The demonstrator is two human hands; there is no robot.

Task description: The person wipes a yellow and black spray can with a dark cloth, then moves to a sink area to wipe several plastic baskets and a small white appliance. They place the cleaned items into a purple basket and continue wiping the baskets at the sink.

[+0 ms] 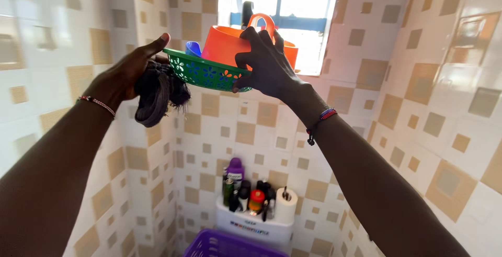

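Both hands lift a green basket (204, 73) of orange jugs (226, 43) toward twelve o'clock; left hand (123, 76) also clamps dark cloth (157, 93), right hand (266, 63) closed on the rim. Steady lift needed.

On the white cistern (254, 229) stand a purple-capped bottle (235, 171), dark green can (228, 190), black bottles (243, 194) and red-topped bottle (256, 200); a label strip (250, 226) crosses its front.

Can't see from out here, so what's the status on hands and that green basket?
Left hand grips basket rim plus dark cloth. Right hand grips the other side. Orange jug inside. Window sill close behind.
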